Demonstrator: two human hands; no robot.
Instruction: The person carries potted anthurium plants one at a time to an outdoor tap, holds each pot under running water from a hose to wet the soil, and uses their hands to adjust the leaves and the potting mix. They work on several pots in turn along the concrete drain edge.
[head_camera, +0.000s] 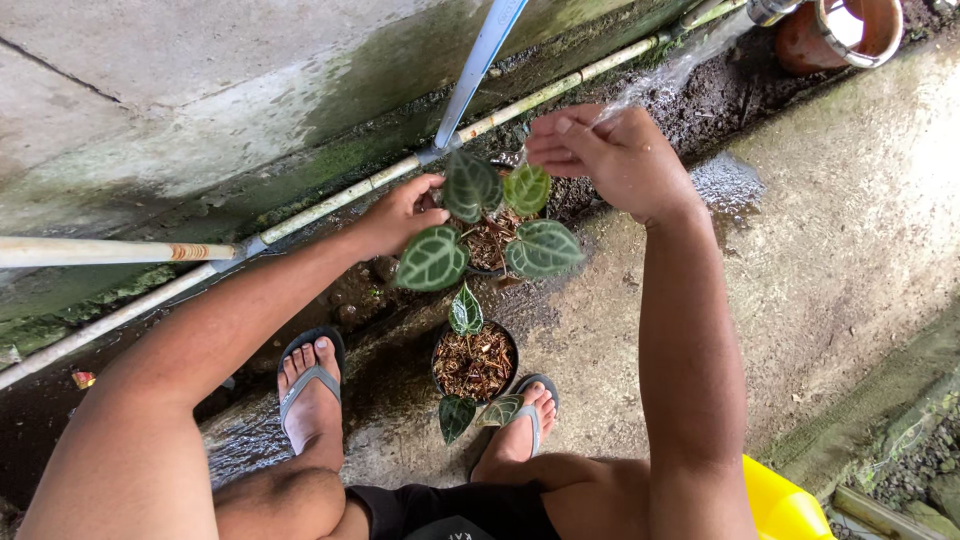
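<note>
My left hand (400, 212) grips a small potted plant (490, 225) with dark green, white-veined, heart-shaped leaves, held above the ground. My right hand (610, 152) is cupped just above the plant, under a stream of water (680, 65) that runs from a tap (772, 10) at the top right. Its fingers are curled and hold nothing. A second pot (475, 362) with the same kind of leaves and brown bark filling stands on the wet concrete between my feet.
A white pipe (330, 200) runs along the base of a mossy wall, with a blue pipe (478, 65) rising from it. An orange clay pot (840, 32) stands at the top right. A yellow container (785, 505) is at the bottom right. My feet wear sandals.
</note>
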